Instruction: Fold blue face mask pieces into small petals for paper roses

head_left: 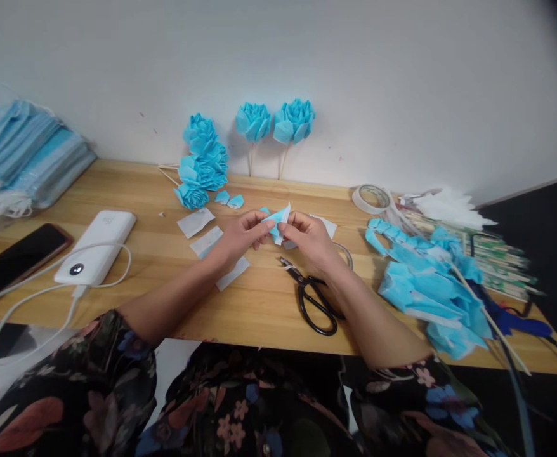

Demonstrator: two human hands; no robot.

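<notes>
Both my left hand (pixel 245 235) and my right hand (pixel 307 236) pinch one small piece of blue fabric (pixel 280 221), white on its other side, between thumbs and fingers above the table. It looks folded to a point at the top. White rectangular pieces (pixel 207 241) lie by my left forearm, and another white piece (pixel 325 226) is behind my right hand. Two small blue petals (pixel 229 200) rest a little farther back. Black-handled scissors (pixel 313 298) lie by my right wrist, partly under the forearm.
Blue fabric flowers (pixel 201 165) lie at the back; two on sticks (pixel 276 122) lean on the wall. Face masks (pixel 26 155), a phone (pixel 19 263) and a cabled white power bank (pixel 96 247) are left. Right are tape (pixel 371 198), blue scraps (pixel 425 285) and a blue-handled tool (pixel 516 320).
</notes>
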